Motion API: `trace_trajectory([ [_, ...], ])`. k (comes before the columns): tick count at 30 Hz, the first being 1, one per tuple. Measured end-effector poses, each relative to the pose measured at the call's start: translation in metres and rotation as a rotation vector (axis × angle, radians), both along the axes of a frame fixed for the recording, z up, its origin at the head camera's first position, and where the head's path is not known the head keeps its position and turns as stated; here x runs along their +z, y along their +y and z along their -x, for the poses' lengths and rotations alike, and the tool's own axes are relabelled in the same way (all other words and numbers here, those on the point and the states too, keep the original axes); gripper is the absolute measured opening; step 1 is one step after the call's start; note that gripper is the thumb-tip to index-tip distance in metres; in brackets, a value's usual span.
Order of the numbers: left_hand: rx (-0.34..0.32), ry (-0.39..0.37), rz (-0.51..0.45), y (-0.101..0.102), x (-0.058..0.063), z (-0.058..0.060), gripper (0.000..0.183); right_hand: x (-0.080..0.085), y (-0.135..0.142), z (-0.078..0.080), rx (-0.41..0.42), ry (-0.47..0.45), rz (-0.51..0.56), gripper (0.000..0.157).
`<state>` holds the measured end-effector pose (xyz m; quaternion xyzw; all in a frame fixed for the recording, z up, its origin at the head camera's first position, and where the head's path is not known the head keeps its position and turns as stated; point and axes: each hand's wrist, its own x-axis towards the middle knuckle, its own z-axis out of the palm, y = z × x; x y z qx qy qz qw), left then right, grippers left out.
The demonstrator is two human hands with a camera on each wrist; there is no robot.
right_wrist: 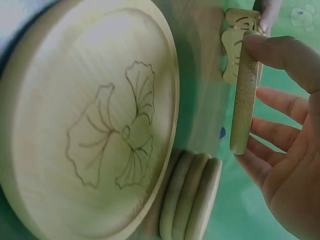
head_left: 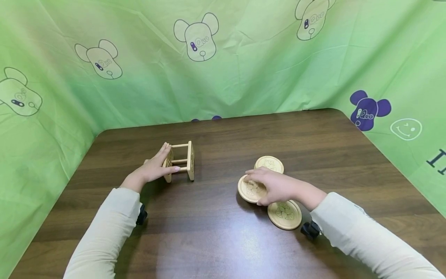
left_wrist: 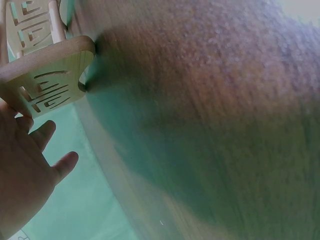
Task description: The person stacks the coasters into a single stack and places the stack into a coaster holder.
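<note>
A small wooden coaster rack, two cut-out end panels joined by rods, stands on the left part of the table. My left hand holds its left panel, thumb by the front rod and fingers along the top; in the left wrist view two fingers stick out free. My right hand grips a round wooden coaster by its rim, above the table. Under the right forearm lies another coaster, with a leaf-like engraving. Behind the hand is a coaster stack, its top partly covered in the head view.
The brown wood-grain table reflects a bright light near its front. A green cloth with cartoon bear heads hangs behind and along the sides. Small black devices sit at both wrists.
</note>
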<state>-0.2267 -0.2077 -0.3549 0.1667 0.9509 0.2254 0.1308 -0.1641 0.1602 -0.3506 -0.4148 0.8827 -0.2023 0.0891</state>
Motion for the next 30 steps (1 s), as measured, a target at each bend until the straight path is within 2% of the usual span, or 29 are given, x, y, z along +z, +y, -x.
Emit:
trace_trajectory([
  [17, 0.000, -0.002, -0.010, -0.001, 0.001, 0.000, 0.090, 0.007, 0.019, 0.009, -0.051, 0.048, 0.066, 0.057],
  [30, 0.003, -0.002, -0.007, 0.000, -0.001, 0.001, 0.088, 0.011, 0.034, 0.018, -0.150, 0.032, 0.070, 0.059],
])
